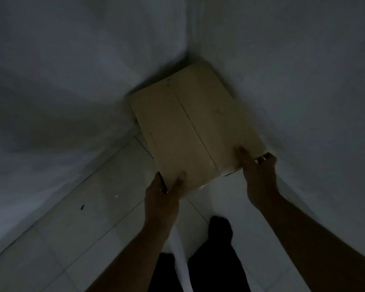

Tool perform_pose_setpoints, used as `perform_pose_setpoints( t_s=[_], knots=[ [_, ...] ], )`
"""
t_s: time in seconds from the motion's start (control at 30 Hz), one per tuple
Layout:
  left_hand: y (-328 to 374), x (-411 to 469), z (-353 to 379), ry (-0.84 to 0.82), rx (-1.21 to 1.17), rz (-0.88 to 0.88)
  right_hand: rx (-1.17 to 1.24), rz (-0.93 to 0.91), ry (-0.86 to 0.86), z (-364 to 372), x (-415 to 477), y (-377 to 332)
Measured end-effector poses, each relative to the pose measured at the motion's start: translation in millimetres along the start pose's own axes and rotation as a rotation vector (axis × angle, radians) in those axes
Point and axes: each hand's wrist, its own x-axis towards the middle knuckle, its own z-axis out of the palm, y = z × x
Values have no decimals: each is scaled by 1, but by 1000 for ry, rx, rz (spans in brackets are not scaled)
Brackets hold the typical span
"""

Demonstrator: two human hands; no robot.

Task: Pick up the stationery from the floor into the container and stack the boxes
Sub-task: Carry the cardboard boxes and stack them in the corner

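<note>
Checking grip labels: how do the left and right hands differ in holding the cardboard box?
The left hand grips the cardboard box at its near left corner; the right hand grips the near right corner, higher in the view. The right hand's fingertips show curled round the edge; the left hand's fingers are hidden. Both thumbs lie on the box top.

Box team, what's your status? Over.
Gripping cardboard box: left hand, right hand. Box in wall corner. Small dark speck on floor, not in the way.
</note>
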Motion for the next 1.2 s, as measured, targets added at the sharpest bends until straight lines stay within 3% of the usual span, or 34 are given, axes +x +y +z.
perform_pose_setpoints(
  t_s=[0.13,0.27,0.37,0.47,0.57,0.63,0.73,0.93,1.07,1.2],
  knots=[
    [3,17,15,3,-14,-36,-89,105,182,18,20,-3],
    [12,38,25,37,54,-38,-120,151,206,38,41,-16],
    [25,55,32,10,118,-105,-146,147,175,44,55,-32],
    [34,65,26,-115,109,-263,-33,260,79,28,58,-37],
    [38,58,13,-211,242,-234,-97,294,-37,6,43,-30],
    [49,46,3,-155,174,-254,-172,265,-36,0,30,-29],
    [64,27,-14,-247,66,-230,-304,181,-15,-3,6,-34],
    [119,-48,-43,-262,351,139,-711,-172,-21,-23,-96,-92],
    [153,-124,-55,-282,442,324,-805,-247,-54,-52,-193,-136],
    [194,-217,-57,-414,500,497,-787,-356,52,-93,-302,-178]
  ],
)
